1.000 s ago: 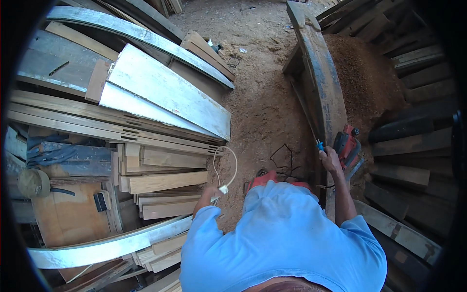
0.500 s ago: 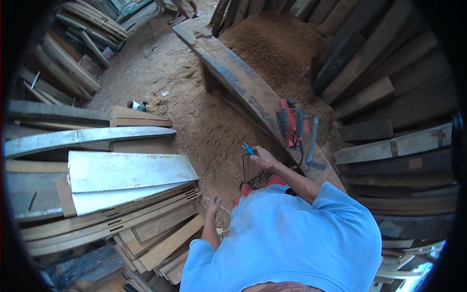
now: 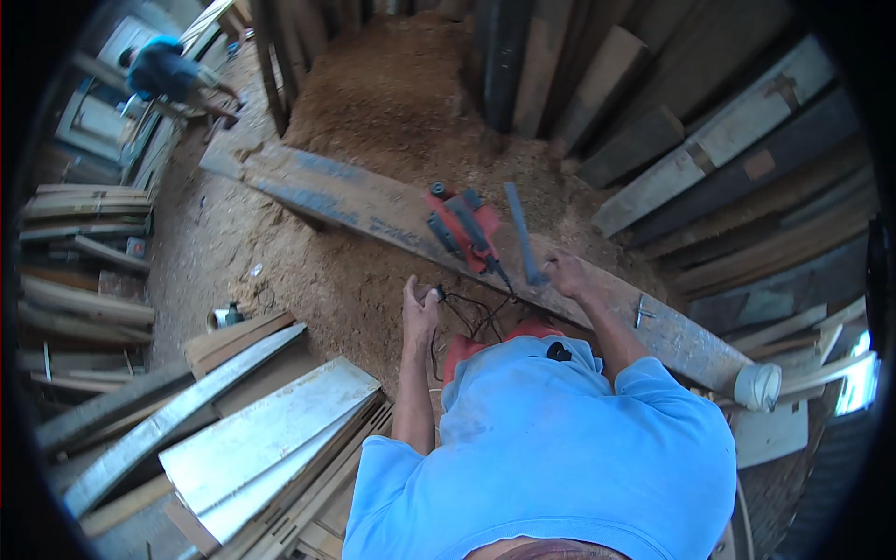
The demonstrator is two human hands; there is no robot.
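A thin black cord [image 3: 485, 313] hangs in loops from my left hand [image 3: 419, 313], whose fingers are closed on it near a dark end piece. No blue plug shows now. My right hand [image 3: 564, 274] is over the wooden bench, its fingers curled at the foot of a metal square [image 3: 523, 229]; the fingertips are slightly smeared. Left of the square lies a red and black power planer [image 3: 464, 231] on the bench plank [image 3: 373, 210], with its cord running down toward me.
White-faced boards [image 3: 271, 434] and stacked planks lie at the lower left. A white tub [image 3: 757, 386] stands at the bench's right end, and a small metal tool [image 3: 644, 312] lies on it. Planks [image 3: 691, 177] lean at the right. Another person [image 3: 168, 75] bends at the far left.
The view has turned right. My right hand has gone from holding a blue plug to the square's foot on the bench. My left hand has risen and now holds the cord.
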